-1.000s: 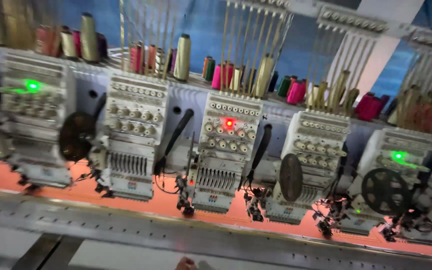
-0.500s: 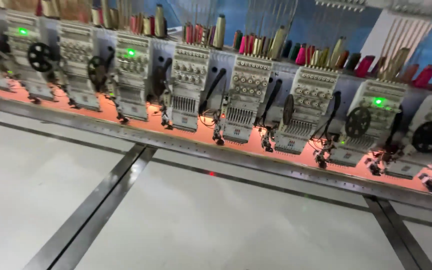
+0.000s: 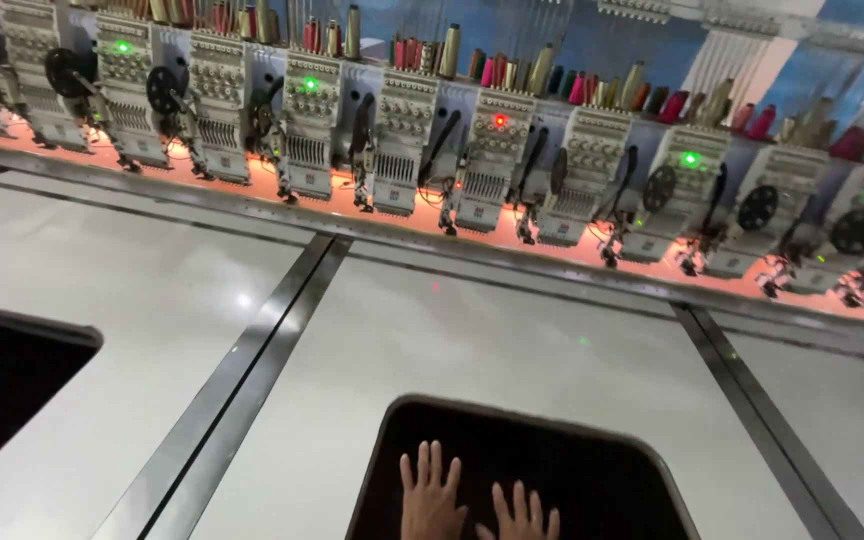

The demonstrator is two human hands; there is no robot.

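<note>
Black cutout point(image 3: 592, 470) under splayed fingers point(image 3: 432, 465)

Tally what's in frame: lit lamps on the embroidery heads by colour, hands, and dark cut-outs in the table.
Green lamps: 4
Red lamps: 1
Hands: 2, left hand and right hand
Dark table cut-outs: 2
Total: 9
</note>
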